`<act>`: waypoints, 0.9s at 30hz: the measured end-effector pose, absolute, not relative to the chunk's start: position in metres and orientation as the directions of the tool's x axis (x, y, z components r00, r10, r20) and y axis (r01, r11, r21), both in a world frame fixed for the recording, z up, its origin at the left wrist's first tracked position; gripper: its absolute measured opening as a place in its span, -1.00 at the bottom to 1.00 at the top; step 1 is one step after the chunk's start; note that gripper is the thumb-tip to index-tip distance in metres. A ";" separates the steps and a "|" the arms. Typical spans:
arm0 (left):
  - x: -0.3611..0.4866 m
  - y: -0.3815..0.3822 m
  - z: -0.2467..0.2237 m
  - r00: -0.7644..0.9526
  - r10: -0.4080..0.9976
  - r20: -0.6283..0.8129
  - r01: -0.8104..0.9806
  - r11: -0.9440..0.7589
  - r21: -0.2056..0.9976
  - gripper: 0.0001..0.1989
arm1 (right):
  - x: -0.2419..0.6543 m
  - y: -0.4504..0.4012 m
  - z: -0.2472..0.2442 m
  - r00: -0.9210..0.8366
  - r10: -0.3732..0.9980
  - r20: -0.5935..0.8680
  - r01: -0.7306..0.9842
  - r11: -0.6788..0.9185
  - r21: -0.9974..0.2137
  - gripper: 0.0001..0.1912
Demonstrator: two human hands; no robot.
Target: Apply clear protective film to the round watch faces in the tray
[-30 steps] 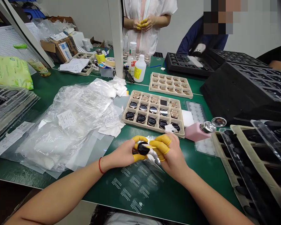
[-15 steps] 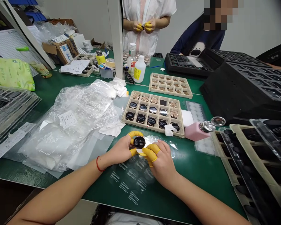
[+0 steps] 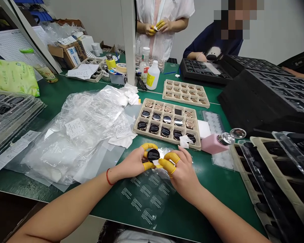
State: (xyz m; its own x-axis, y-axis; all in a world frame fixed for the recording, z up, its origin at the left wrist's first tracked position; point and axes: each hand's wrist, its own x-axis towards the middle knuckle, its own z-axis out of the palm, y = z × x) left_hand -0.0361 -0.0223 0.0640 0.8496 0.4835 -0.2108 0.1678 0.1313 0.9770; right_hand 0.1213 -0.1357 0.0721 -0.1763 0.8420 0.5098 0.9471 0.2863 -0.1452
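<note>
I am seeing the left hand [image 3: 132, 162] pinching the black disc [image 3: 153, 155] toward seven o'clock of the cream tray [image 3: 164, 139]; the right hand [image 3: 183, 170], pinching a white slip [image 3: 156, 163], is shifting from the disc's six o'clock toward five, so edge work is apparently continuing.

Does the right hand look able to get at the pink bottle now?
Likely yes: nothing visible stands between the right hand and the pink bottle, though that hand seems to pinch a white slip.

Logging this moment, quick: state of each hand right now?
Left hand: closed, holding the round black-faced piece.
Right hand: closed, pinching a small white scrap.
</note>
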 end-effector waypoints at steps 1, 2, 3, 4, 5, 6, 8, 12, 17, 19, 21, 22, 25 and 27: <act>-0.036 -0.022 0.063 0.846 0.488 -0.212 0.168 0.134 0.977 -0.59 | 0.120 -0.136 0.071 -0.180 0.843 0.507 0.951 0.281 -0.131 -0.65; -0.036 -0.021 0.063 0.847 0.488 -0.213 0.168 0.135 0.976 -0.60 | 0.120 -0.137 0.070 -0.183 0.844 0.504 0.954 0.276 -0.118 -0.65; -0.036 -0.021 0.062 0.849 0.483 -0.213 0.168 0.136 0.976 -0.60 | 0.119 -0.137 0.069 -0.185 0.845 0.502 0.956 0.272 -0.105 -0.65; -0.036 -0.021 0.062 0.852 0.479 -0.212 0.167 0.135 0.977 -0.60 | 0.118 -0.137 0.069 -0.190 0.845 0.500 0.958 0.271 -0.095 -0.65; -0.036 -0.020 0.061 0.854 0.478 -0.207 0.163 0.133 0.978 -0.60 | 0.118 -0.138 0.069 -0.196 0.846 0.496 0.958 0.274 -0.088 -0.64; -0.036 -0.020 0.060 0.854 0.480 -0.202 0.159 0.128 0.979 -0.59 | 0.118 -0.138 0.069 -0.199 0.850 0.488 0.957 0.276 -0.090 -0.64; -0.037 -0.019 0.059 0.849 0.491 -0.197 0.154 0.128 0.980 -0.57 | 0.120 -0.138 0.069 -0.193 0.868 0.458 0.952 0.279 -0.127 -0.63; -0.039 -0.018 0.058 0.837 0.503 -0.217 0.183 0.117 0.976 -0.52 | 0.141 -0.134 0.065 0.006 0.931 0.364 0.878 0.169 -0.447 -0.74; -0.038 -0.021 0.062 0.827 0.512 -0.234 0.250 0.039 0.967 -0.53 | 0.168 -0.123 0.059 0.204 0.969 0.141 0.793 -0.079 -0.605 -0.82; -0.036 -0.024 0.064 0.834 0.498 -0.238 0.246 0.049 0.968 -0.53 | 0.165 -0.122 0.062 0.271 0.948 0.165 0.676 -0.065 -0.734 -0.82; -0.036 -0.026 0.066 0.839 0.493 -0.232 0.232 0.062 0.971 -0.53 | 0.157 -0.123 0.069 0.295 0.952 0.082 0.336 -0.023 -0.941 -0.75; -0.036 -0.027 0.067 0.838 0.496 -0.227 0.225 0.065 0.972 -0.53 | 0.153 -0.124 0.073 0.261 0.965 0.013 0.117 -0.018 -0.993 -0.72; -0.037 -0.028 0.067 0.832 0.509 -0.218 0.220 0.058 0.974 -0.52 | 0.144 -0.127 0.084 0.151 0.982 -0.113 -0.321 -0.059 -0.945 -0.67; -0.038 -0.029 0.066 0.830 0.515 -0.212 0.217 0.050 0.975 -0.51 | 0.142 -0.128 0.086 0.137 0.981 -0.140 -0.390 -0.077 -0.918 -0.66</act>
